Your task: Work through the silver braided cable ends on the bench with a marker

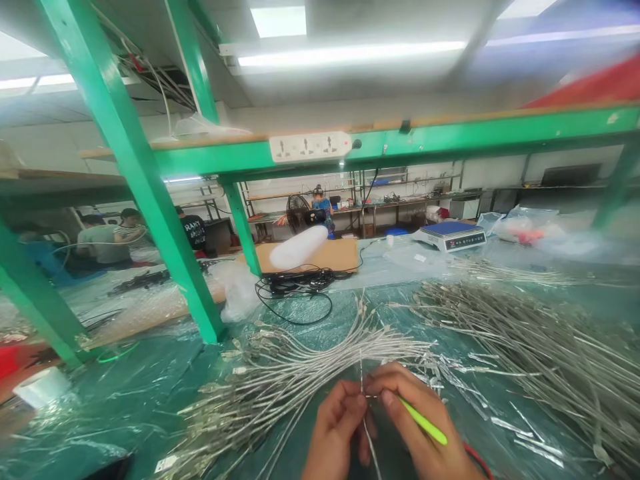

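Observation:
My left hand [336, 432] and my right hand [419, 421] meet near the bottom middle, both pinching one thin silver cable [362, 373] that stands up between the fingertips. A bright green slim tool [424, 423] lies across my right hand, held along with the cable. Just beyond my hands a fanned bundle of silver cables [280, 373] with metal ends spreads over the plastic-covered green table [150, 393]. A larger heap of the same cables [540, 333] lies to the right.
Slanted green frame posts [150, 193] rise at the left, and a green beam carries a white power strip [310, 147]. Behind are coiled black cables [295, 283], a cardboard sheet [330, 257], a weighing scale [450, 235] and plastic bags [520, 227]. People sit at the far left [115, 237].

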Available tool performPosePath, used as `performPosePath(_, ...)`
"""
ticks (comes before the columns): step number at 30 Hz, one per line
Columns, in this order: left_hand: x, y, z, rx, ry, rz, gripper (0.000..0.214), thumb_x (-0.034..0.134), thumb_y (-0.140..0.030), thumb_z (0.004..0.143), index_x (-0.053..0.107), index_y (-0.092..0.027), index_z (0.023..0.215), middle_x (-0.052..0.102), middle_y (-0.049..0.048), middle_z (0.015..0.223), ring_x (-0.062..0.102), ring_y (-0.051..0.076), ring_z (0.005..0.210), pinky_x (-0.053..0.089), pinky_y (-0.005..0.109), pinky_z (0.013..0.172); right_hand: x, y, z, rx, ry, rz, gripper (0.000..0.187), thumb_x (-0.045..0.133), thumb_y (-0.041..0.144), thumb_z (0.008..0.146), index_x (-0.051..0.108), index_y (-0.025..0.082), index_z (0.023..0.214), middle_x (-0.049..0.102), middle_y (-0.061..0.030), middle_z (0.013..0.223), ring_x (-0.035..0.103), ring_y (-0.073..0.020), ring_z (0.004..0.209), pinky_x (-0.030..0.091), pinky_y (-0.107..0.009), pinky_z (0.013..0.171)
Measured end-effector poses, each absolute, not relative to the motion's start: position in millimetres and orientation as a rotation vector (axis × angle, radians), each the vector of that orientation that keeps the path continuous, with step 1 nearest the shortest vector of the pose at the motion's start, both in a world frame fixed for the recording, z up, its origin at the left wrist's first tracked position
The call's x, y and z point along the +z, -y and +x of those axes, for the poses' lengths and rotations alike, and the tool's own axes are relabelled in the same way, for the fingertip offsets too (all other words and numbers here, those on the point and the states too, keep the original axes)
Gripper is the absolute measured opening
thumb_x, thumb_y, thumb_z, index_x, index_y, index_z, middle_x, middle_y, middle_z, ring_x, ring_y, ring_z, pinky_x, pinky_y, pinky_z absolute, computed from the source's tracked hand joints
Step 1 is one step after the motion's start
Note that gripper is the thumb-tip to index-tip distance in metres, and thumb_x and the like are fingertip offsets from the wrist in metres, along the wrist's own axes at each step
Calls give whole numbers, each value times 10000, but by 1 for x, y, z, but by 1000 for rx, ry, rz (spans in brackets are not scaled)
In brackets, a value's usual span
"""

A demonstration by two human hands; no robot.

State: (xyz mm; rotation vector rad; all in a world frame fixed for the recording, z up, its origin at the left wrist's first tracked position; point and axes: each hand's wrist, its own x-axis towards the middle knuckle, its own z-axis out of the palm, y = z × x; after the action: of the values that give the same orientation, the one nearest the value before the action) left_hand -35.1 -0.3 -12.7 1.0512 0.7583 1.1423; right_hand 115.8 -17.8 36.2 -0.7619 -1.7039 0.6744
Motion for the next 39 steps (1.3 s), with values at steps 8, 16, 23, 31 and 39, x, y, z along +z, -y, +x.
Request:
performPosePath(8, -5, 2, -37, 1206, -769, 1028, 212, 625, -369, 827, 601, -159, 832, 491, -79, 496, 397, 44, 328, 267, 173, 363, 54, 29, 115, 685, 1848, -666, 217, 484, 119, 904, 673, 226, 912, 669, -64, 899, 639, -188, 897, 505, -288, 834)
performPosePath(16, -9, 0, -36, 1170, -759, 1041, 206, 600, -365, 854, 576, -163, 819, 519, -72, 463, 381, 44, 300, 272, 166, 345, 51, 24, 118, 624, 1828, -727, 288, 419, 209, 928, 649, 186, 756, 621, -68, 719, 616, -191, 696, 502, -308, 669)
performPosePath(23, -10, 1, -35, 1168, -753, 1029, 221, 597, -382, 852, 572, -162, 844, 589, -42, 520, 397, 39, 304, 273, 160, 342, 48, 24, 122, 530, 1781, -728, 234, 421, 193, 919, 598, 183, 766, 612, -55, 719, 614, -179, 682, 476, -279, 626)
performPosePath(31, -5, 5, -34, 1158, -784, 1064, 222, 585, -373, 858, 577, -153, 886, 592, -33, 538, 400, 43, 317, 236, 174, 357, 41, 20, 119, 589, 1772, -753, 257, 407, 203, 941, 603, 184, 776, 608, -58, 768, 614, -190, 747, 475, -300, 681)
performPosePath(39, -11, 0, -33, 1118, -833, 1101, 344, 622, -502, 790, 540, -174, 851, 582, -39, 508, 390, 63, 292, 219, 192, 340, 34, 21, 116, 573, 1736, -790, 213, 430, 180, 943, 638, 213, 974, 628, -74, 952, 621, -205, 923, 505, -309, 794)
